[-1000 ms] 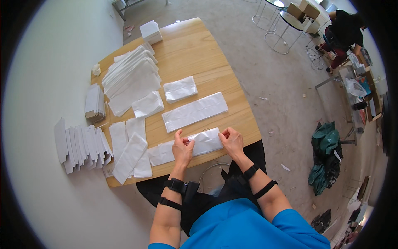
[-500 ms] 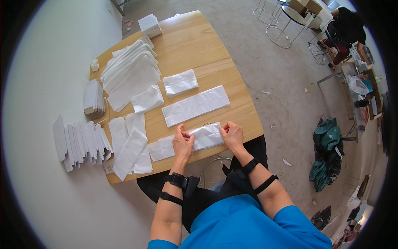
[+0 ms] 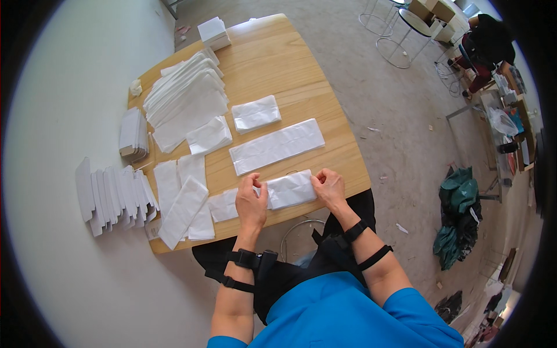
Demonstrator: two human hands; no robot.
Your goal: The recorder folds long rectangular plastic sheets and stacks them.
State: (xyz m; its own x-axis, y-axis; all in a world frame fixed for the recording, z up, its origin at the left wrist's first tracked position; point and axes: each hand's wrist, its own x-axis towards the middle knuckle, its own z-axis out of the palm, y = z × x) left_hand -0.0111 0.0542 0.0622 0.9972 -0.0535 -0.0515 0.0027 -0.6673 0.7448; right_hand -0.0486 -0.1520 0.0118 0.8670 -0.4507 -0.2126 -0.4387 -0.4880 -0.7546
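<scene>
Near the table's front edge lies a long folded white sheet [image 3: 291, 189] of thin, soft-looking material, its left part narrower and flat. My right hand [image 3: 329, 187] pinches the sheet's right end between thumb and fingers. Over the left part rests my left hand [image 3: 252, 202], fingers loosely curved and thumb apart from them, gripping nothing that I can see. A second long folded white strip [image 3: 277, 147] lies just beyond. Farther back is a shorter folded white bundle [image 3: 256, 113]. A thin dark loop shows at the sheet's far edge, too small to identify.
Fanned white sheets [image 3: 188, 95] cover the table's left side, with loose folded strips [image 3: 184, 211] nearer me. Flat white cartons [image 3: 116, 197] stand along the left edge by the wall. A white stack [image 3: 214, 33] sits far back. Another person [image 3: 487, 49] works at the far right.
My left hand has shifted slightly left along the sheet, and its thumb and fingers have loosened. The right hand stays at the right end. The whole view has moved slightly.
</scene>
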